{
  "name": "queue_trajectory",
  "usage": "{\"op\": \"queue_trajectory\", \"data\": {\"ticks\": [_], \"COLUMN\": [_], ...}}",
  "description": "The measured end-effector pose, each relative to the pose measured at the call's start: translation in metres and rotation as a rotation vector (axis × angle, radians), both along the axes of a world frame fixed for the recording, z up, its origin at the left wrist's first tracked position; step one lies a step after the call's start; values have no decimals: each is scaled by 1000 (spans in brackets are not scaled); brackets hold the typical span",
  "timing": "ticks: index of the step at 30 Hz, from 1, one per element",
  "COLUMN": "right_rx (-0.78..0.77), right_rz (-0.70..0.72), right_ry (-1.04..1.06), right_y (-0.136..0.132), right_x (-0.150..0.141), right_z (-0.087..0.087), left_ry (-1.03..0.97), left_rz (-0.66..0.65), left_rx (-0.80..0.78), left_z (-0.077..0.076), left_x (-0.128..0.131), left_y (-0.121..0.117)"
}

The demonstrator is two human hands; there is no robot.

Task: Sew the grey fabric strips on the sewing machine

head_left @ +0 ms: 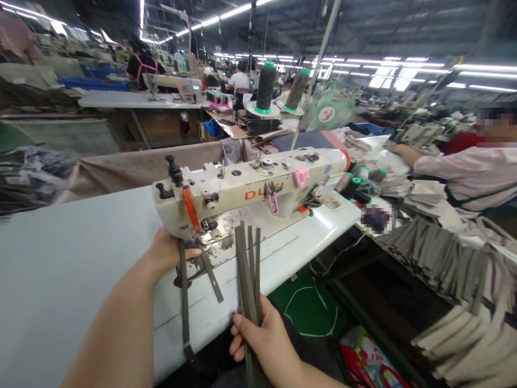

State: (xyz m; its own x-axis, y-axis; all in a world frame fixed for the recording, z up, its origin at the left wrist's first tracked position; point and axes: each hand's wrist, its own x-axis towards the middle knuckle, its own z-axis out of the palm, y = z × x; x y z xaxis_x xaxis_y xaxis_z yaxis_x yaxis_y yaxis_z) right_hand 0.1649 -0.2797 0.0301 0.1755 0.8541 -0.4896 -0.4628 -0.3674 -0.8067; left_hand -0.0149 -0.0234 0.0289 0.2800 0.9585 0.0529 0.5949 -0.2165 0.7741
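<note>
My right hand (264, 337) is closed around a bundle of several narrow grey-brown fabric strips (248, 269), which stand up from the grip in front of the table edge. My left hand (167, 253) is at the needle area of a white sewing machine (230, 188), its thumb pointing right. It grips a similar strip (184, 302) that hangs down over the table's front edge. A short strip end (212, 277) slants out beneath the thumb. Some left fingers are hidden behind the strip and machine head.
The white table (97, 258) extends left. Thread cones (265, 89) and a green fan (329, 108) stand behind the machine. At right, a co-worker's sleeve (456, 167) is beside stacked fabric pieces (444, 258). A pink clip (273, 203) hangs on the machine arm.
</note>
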Motion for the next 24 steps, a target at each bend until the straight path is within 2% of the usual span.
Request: {"op": "queue_trajectory", "data": {"ticks": [3,9,14,18,24], "right_rx": [15,10,9,39,75], "right_rz": [6,35,74,97,140], "right_ry": [10,28,3,-40,-94], "right_y": [0,0,0,-1,0], "right_x": [1,1,0,0,4], "right_z": [-3,-10,-14,-17,-22], "left_ry": [-35,-286,-219,-215,-117], "left_rz": [-4,105,42,6,321], "left_rx": [-3,-106,-60,-124,28], "left_z": [2,13,10,6,1], "left_x": [3,9,7,1,-14], "left_y": [0,-4,-4,0,14]}}
